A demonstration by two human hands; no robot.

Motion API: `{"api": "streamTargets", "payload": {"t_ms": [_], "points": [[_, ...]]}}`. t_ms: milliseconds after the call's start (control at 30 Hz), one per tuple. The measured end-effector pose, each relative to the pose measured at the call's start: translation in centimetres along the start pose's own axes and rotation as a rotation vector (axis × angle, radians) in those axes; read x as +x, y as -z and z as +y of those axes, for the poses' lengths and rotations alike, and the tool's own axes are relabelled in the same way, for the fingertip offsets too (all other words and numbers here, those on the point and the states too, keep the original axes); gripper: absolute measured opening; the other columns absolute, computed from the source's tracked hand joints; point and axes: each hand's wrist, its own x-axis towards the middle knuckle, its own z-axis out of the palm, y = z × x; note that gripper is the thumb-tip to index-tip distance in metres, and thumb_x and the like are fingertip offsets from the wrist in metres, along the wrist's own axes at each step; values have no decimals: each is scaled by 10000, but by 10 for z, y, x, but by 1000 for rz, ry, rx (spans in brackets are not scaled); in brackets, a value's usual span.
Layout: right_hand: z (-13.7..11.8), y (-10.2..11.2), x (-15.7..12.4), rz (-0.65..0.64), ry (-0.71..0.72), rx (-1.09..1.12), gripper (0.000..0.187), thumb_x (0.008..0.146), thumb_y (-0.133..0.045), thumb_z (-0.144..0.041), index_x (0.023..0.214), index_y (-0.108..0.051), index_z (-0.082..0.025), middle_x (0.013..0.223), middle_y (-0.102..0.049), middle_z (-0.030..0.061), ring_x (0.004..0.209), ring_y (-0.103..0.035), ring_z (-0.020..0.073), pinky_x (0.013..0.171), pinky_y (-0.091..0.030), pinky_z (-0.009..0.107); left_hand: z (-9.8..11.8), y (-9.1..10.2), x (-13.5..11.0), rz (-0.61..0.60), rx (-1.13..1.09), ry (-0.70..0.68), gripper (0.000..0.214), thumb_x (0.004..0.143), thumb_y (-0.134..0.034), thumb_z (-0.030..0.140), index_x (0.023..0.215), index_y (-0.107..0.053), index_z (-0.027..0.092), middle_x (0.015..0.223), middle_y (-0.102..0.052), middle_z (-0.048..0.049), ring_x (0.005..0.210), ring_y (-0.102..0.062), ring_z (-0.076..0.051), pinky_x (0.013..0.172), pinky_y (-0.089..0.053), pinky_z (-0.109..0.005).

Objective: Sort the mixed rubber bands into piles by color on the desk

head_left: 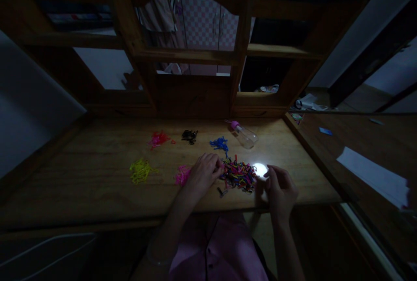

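A heap of mixed-colour small bands, looking like rubber hair ties (240,176), lies on the wooden desk. At the heap's left edge is my left hand (204,173), its fingers curled and pinched together; what sits in them is too small to name. My right hand (280,187) is on the heap's right side, thumb and forefinger pressed together beside a bright spot of light. Whatever it pinches cannot be made out. Behind my left hand a pink pile (182,175) is partly covered. Single-colour piles lie farther off: yellow (141,170), red and pink (158,139), black (189,136) and blue (219,143).
A clear bottle with a pink cap (245,135) lies behind the heap. The desk (97,163) has a wooden shelf frame (192,57) along its back. On the right-hand surface are white paper (373,176) and a small blue card (325,131).
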Motion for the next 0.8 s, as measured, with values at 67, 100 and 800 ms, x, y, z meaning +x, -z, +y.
{"api": "streamTargets", "payload": {"t_ms": [67, 100, 800], "points": [[0, 0, 0, 9, 6, -7, 249, 866, -608, -372, 950, -676, -148, 725, -597, 10, 572, -499, 108, 520, -386, 223, 1, -1, 1, 1, -58, 21, 96, 843, -624, 192, 816, -534, 212, 871, -607, -13, 873, -553, -199, 781, -447, -326], [0, 0, 0, 10, 9, -10, 248, 868, -606, -371, 951, -675, -148, 726, -598, 10, 574, -501, 109, 524, -388, 224, 1, -1, 2, 2, -84, 33, 98, 838, -632, 189, 813, -540, 211, 868, -614, -10, 871, -562, -198, 772, -450, -322], [4, 0, 0, -4, 18, -1, 235, 858, -604, -362, 941, -678, -156, 735, -614, 12, 624, -543, 122, 577, -426, 234, 4, -12, 5, 56, -519, 294, 134, 803, -617, 133, 892, -695, 197, 888, -732, -23, 805, -690, -162, 741, -537, -250]]}}
